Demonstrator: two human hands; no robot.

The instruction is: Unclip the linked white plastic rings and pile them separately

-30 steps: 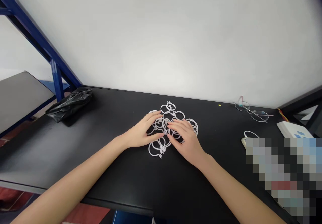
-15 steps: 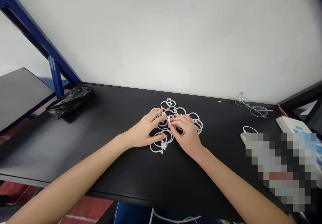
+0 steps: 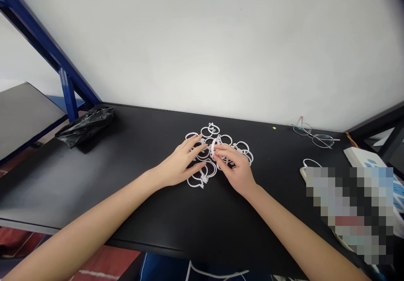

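Observation:
A pile of several white plastic rings (image 3: 211,131) lies on the black table (image 3: 142,188). My left hand (image 3: 179,165) rests on the left side of the pile, fingers spread over the rings. My right hand (image 3: 235,167) pinches one white ring (image 3: 214,148) between thumb and fingers and tilts it up on edge above the pile. More rings (image 3: 244,148) show beyond my right hand.
A crumpled black plastic bag (image 3: 85,125) lies at the table's back left, by a blue metal frame (image 3: 66,97). A pair of glasses (image 3: 312,135) sits at the back right. One loose white ring (image 3: 311,162) and a white box (image 3: 362,156) are at the right.
My right hand has closed on one ring and lifted it on edge out of the pile. The left hand stays spread on the rings. The camera has tipped slightly.

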